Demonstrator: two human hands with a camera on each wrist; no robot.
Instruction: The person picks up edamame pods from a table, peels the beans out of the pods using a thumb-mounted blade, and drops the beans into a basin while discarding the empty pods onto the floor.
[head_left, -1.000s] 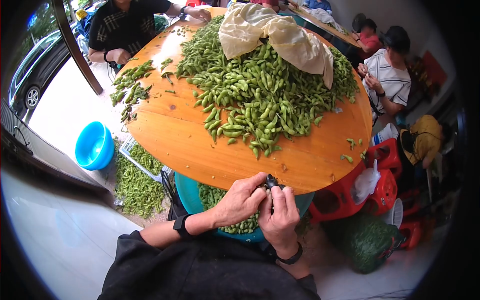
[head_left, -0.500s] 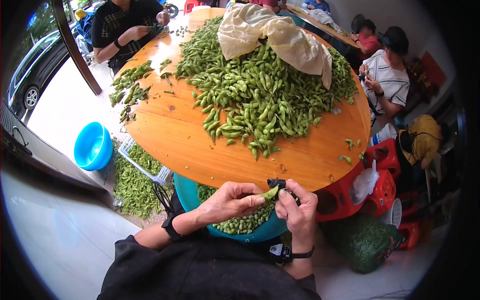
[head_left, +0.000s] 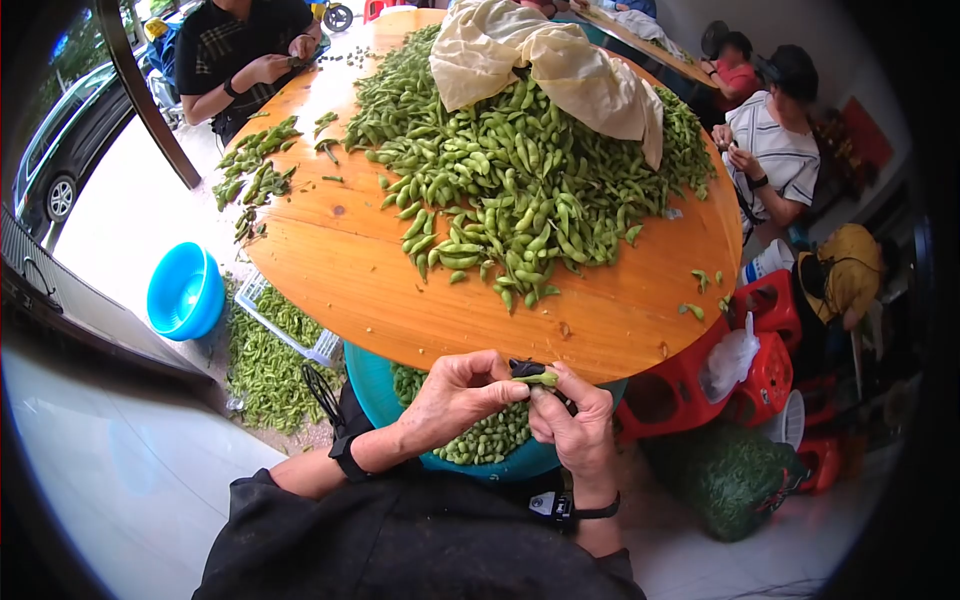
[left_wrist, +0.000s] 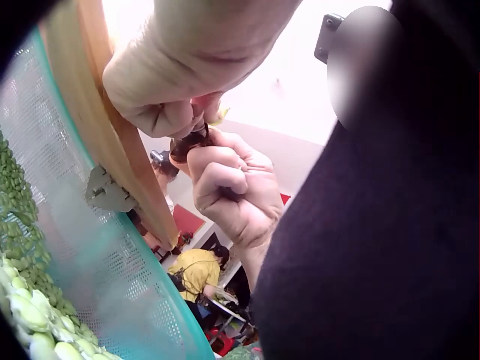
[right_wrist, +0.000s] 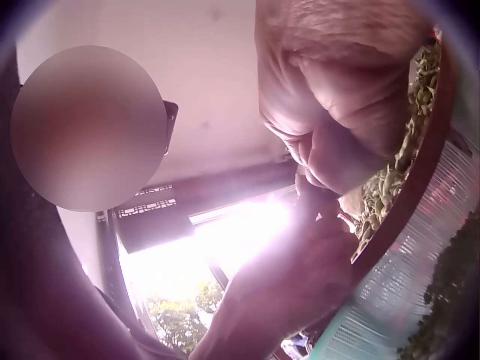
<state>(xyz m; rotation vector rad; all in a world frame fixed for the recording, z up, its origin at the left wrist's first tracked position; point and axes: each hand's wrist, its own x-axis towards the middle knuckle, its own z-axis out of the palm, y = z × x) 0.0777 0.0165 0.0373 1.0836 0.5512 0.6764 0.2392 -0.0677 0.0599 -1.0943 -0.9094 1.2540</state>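
Note:
In the head view a green soybean pod is held between both hands, just beyond the table's near edge. My left hand pinches its left end between thumb and fingers. At the other end my right hand grips the pod with thumb and curled fingers. A black covering shows at the right hand's fingertips. Below the hands, a teal basin contains shelled green beans. In the left wrist view the fingers of both hands meet, largely hiding the pod.
Unshelled pods are heaped on the round wooden table, partly under a cream cloth. A white crate, pods on the floor and a blue basin lie left. Red stools stand right. Other people sit around.
A second ago the hands were together with no pod plainly visible; half a second ago a pod showed between them. Since then, the right hand has moved left, closer to the left hand.

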